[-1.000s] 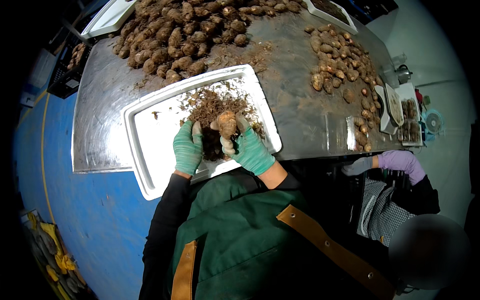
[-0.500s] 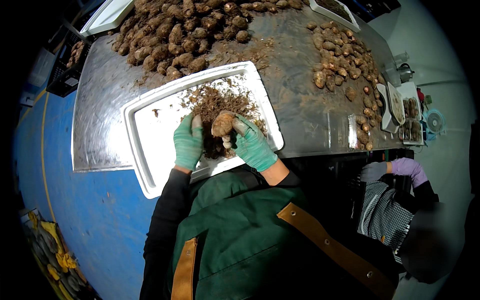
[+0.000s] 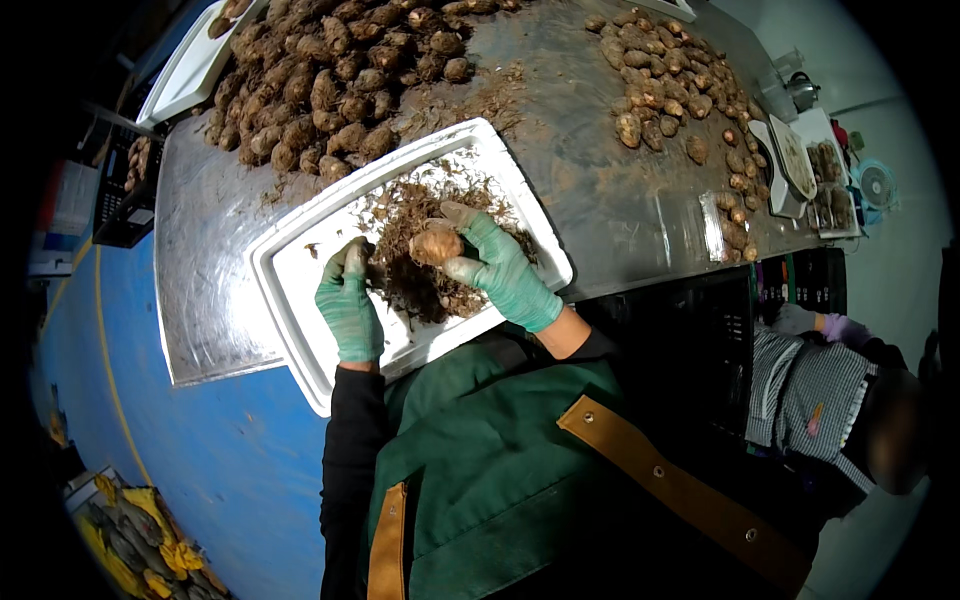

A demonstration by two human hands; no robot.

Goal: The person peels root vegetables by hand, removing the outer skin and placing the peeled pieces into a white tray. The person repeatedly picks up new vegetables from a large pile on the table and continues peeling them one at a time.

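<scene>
A brown taro corm [image 3: 436, 245] is gripped between the thumb and fingers of my right hand [image 3: 512, 278], which wears a green glove. It hangs over a white tray [image 3: 300, 345] strewn with brown husk fibres [image 3: 405, 280]. My left hand [image 3: 348, 318], gloved in green too, is apart from the corm, over the tray's left part. Its thumb and fingers are drawn together near the edge of the fibres; whatever may be between them is too small to make out.
Rough, hairy taros [image 3: 320, 90] are heaped on the metal table [image 3: 205, 270] behind the tray. Cleaner taros [image 3: 660, 75] lie at the right, near a scale [image 3: 790, 165]. A co-worker [image 3: 810, 390] is at the right, and a black crate [image 3: 125, 190] stands at the left.
My left hand has moved left, away from the corm, and its fingers have closed. The right hand has turned the corm, hiding its pale knob. The whole view has shifted slightly.
</scene>
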